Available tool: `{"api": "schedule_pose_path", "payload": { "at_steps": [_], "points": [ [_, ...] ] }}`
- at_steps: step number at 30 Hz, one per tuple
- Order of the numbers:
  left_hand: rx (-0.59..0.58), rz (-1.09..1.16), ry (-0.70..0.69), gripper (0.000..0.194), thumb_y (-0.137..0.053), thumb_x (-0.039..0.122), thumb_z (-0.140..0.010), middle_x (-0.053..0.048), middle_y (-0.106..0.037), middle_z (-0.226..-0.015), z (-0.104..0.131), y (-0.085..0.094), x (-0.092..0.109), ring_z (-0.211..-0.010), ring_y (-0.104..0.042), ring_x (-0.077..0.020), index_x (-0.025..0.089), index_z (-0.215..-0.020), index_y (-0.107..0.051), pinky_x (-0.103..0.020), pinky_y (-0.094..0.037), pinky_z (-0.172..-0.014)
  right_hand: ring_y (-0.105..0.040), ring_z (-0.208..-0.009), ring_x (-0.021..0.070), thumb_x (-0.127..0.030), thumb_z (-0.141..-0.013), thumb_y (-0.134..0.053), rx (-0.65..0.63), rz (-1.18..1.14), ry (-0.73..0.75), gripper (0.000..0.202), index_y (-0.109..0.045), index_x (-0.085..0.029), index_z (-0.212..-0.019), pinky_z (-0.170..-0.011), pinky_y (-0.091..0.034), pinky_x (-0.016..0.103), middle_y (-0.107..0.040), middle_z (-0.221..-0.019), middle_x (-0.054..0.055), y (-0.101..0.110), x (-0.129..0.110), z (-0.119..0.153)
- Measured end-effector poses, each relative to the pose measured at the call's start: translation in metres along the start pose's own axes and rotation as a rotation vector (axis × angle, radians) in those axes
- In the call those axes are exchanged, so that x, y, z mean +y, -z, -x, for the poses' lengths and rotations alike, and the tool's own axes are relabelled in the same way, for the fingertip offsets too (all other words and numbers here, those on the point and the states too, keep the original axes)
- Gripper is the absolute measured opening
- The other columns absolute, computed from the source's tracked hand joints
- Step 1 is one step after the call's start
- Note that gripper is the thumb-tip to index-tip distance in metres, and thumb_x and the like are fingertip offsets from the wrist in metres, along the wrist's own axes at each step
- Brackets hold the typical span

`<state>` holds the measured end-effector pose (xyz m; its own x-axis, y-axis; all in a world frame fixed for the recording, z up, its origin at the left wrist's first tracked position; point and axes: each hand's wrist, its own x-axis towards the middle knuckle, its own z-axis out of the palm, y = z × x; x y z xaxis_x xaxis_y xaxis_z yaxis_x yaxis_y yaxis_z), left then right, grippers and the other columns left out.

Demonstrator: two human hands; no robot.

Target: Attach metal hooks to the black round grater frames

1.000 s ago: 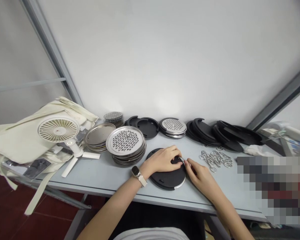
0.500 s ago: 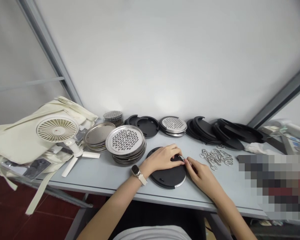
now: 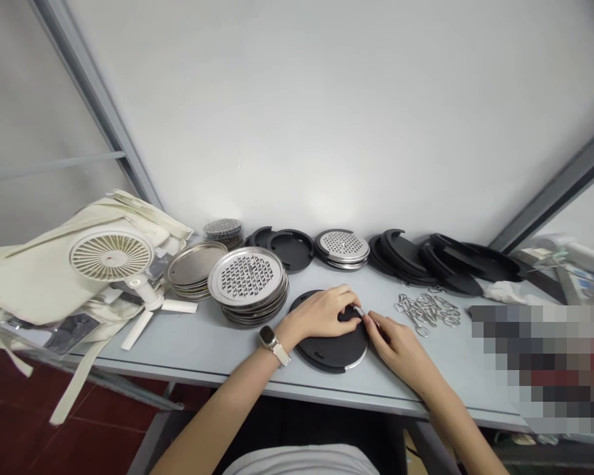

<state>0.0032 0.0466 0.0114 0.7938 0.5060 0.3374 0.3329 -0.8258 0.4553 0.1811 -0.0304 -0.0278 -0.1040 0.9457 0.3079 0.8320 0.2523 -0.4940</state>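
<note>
A round black disc (image 3: 327, 354) with a silver strip on part of its rim lies flat near the table's front edge. Across its top rests my left hand (image 3: 327, 313), its thumb and fingers closed round a small shiny metal piece (image 3: 359, 311) at the disc's right edge. My right hand (image 3: 393, 340) meets it there, fingers pinched on something small and metallic that is mostly hidden. To the right lies a pile of metal wire hooks (image 3: 428, 310). A stack of metal grater discs (image 3: 249, 278) stands to the left.
Behind are black round holders (image 3: 290, 249), a stack topped by a perforated disc (image 3: 345, 245) and more black holders (image 3: 406, 254). Plain metal discs (image 3: 195, 264), a white fan (image 3: 111, 257) and cream cloth (image 3: 34, 277) are at left. A blurred-out area covers the right.
Both hands stay at the disc's right edge, with only a slight shift of the fingers. The whole view has moved very slightly.
</note>
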Motion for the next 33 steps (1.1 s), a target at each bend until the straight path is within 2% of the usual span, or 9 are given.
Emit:
{"api": "schedule_pose_path", "payload": {
  "at_steps": [11, 17, 25, 33],
  "points": [
    [0.005, 0.033, -0.010, 0.015, -0.056, 0.027, -0.084, -0.002, -0.055, -0.094, 0.0003, -0.0013, -0.0017, -0.075, -0.055, -0.0115, 0.018, -0.096, -0.056, -0.024, -0.045, -0.068, -0.045, -0.045, 0.0126, -0.039, -0.094, -0.034, 0.029, -0.041, -0.003, 0.029, -0.041, -0.023, -0.071, -0.048, -0.032, 0.023, -0.047, -0.052, -0.005, -0.0022, -0.0004, -0.0008],
    [-0.009, 0.084, 0.035, 0.015, -0.057, 0.027, -0.083, -0.002, -0.055, -0.092, -0.0005, -0.0015, -0.0015, -0.075, -0.056, -0.0119, 0.018, -0.094, -0.058, -0.024, -0.045, -0.069, -0.046, -0.048, 0.0129, -0.037, -0.095, -0.034, 0.053, -0.020, 0.014, 0.027, -0.041, -0.023, -0.073, -0.049, -0.033, 0.022, -0.049, -0.056, -0.003, -0.0015, -0.0007, -0.0002],
    [-0.008, 0.111, 0.036, 0.015, -0.058, 0.028, -0.083, -0.002, -0.055, -0.092, -0.0017, -0.0030, -0.0035, -0.074, -0.056, -0.0119, 0.018, -0.094, -0.058, -0.024, -0.045, -0.070, -0.048, -0.052, 0.0142, -0.035, -0.096, -0.032, 0.040, -0.041, 0.016, 0.023, -0.043, -0.023, -0.079, -0.053, -0.034, 0.023, -0.048, -0.060, -0.002, -0.0034, 0.0021, 0.0012],
    [-0.006, 0.102, 0.022, 0.014, -0.057, 0.028, -0.083, -0.002, -0.056, -0.093, -0.0010, -0.0023, -0.0027, -0.075, -0.056, -0.0119, 0.018, -0.093, -0.058, -0.024, -0.045, -0.071, -0.045, -0.051, 0.0132, -0.036, -0.095, -0.034, 0.015, -0.073, -0.004, 0.024, -0.042, -0.023, -0.076, -0.053, -0.033, 0.023, -0.047, -0.058, -0.004, 0.0008, -0.0018, 0.0008]
  ]
}}
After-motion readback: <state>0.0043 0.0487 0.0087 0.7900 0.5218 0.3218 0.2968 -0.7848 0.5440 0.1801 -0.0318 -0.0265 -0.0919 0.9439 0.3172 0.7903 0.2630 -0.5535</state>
